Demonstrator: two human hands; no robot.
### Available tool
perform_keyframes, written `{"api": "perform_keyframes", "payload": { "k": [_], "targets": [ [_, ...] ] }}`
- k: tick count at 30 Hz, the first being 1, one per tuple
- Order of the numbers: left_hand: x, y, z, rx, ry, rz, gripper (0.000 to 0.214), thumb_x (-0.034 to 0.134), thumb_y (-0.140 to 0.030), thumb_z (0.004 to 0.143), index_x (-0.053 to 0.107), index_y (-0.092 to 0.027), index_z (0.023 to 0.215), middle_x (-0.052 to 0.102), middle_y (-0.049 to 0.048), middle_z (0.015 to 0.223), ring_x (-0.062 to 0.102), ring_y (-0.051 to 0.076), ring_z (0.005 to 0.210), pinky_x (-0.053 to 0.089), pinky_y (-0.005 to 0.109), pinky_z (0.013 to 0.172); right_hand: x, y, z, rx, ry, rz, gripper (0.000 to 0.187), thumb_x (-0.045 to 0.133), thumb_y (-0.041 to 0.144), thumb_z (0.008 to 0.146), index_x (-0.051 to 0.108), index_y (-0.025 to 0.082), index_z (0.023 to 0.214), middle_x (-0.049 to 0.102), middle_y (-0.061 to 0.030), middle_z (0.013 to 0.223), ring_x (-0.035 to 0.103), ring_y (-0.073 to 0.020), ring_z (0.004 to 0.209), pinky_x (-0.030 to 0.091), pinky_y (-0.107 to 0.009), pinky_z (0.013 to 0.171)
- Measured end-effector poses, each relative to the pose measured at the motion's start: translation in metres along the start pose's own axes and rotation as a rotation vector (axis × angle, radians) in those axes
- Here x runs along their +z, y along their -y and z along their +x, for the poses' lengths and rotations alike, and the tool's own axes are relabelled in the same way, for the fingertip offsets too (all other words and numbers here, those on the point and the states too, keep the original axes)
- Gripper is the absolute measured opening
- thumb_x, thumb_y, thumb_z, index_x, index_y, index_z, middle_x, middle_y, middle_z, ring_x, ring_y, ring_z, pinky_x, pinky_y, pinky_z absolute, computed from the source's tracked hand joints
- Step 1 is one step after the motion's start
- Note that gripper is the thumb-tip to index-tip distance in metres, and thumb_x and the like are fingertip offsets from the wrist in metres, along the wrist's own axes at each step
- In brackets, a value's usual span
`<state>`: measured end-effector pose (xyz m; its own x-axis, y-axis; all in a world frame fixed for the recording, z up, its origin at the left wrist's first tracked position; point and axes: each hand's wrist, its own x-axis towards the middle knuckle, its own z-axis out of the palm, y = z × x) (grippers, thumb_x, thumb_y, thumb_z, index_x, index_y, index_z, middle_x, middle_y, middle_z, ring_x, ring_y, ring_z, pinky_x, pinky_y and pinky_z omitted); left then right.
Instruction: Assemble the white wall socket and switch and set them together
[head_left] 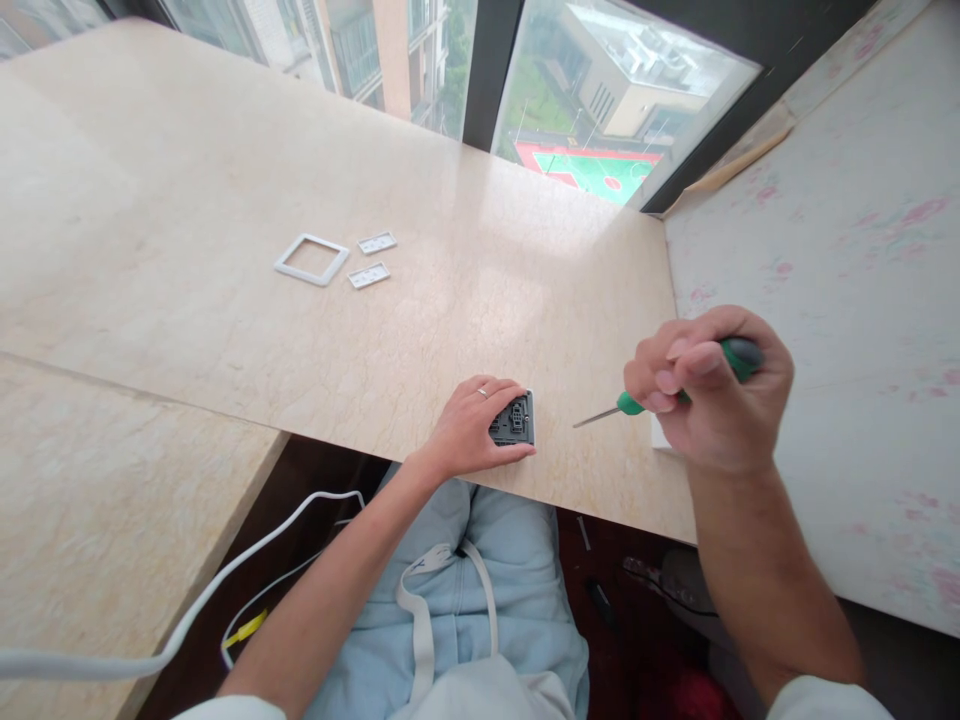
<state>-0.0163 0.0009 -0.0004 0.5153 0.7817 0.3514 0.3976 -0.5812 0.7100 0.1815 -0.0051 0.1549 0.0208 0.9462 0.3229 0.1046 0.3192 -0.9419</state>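
Note:
My left hand (472, 428) rests on the marble sill near its front edge, fingers curled round a dark grey switch module (515, 420) and holding it flat against the stone. My right hand (712, 395) hovers to the right of it, closed round the green handle of a screwdriver (630, 404). The thin metal shaft points left toward the module, with a gap between tip and module. A ring shows on one finger of my left hand.
Farther back on the marble sill (225, 200) lie a white square frame (311, 259) and two small white rocker covers (373, 258). A window (600, 90) runs along the back. A floral-patterned wall (847, 300) rises on the right. White cables (247, 560) hang below the sill.

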Motion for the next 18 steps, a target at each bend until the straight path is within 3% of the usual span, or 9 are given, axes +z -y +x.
{"api": "perform_keyframes", "payload": {
  "k": [6, 18],
  "targets": [
    [-0.001, -0.001, 0.000, -0.005, 0.008, 0.008, 0.067, 0.077, -0.057, 0.075, 0.058, -0.021, 0.130, 0.065, 0.0106, 0.131, 0.058, 0.029, 0.120, 0.041, 0.046, 0.109, 0.020, -0.017, -0.007, -0.151, -0.062, 0.191, 0.036, 0.080, 0.046, 0.081, 0.054, 0.024, 0.069, 0.049, 0.0077, 0.053, 0.042, -0.0073, 0.039, 0.035, -0.022, 0.035],
    [0.000, 0.000, 0.000, -0.001, 0.004, 0.015, 0.067, 0.077, -0.057, 0.075, 0.059, -0.021, 0.129, 0.066, 0.0105, 0.130, 0.059, 0.030, 0.118, 0.041, 0.047, 0.109, 0.028, -0.036, -0.008, -0.188, -0.029, 0.270, 0.028, 0.078, 0.038, 0.084, 0.057, 0.022, 0.077, 0.053, 0.0082, 0.057, 0.047, -0.0067, 0.043, 0.040, -0.020, 0.038]
  ]
}}
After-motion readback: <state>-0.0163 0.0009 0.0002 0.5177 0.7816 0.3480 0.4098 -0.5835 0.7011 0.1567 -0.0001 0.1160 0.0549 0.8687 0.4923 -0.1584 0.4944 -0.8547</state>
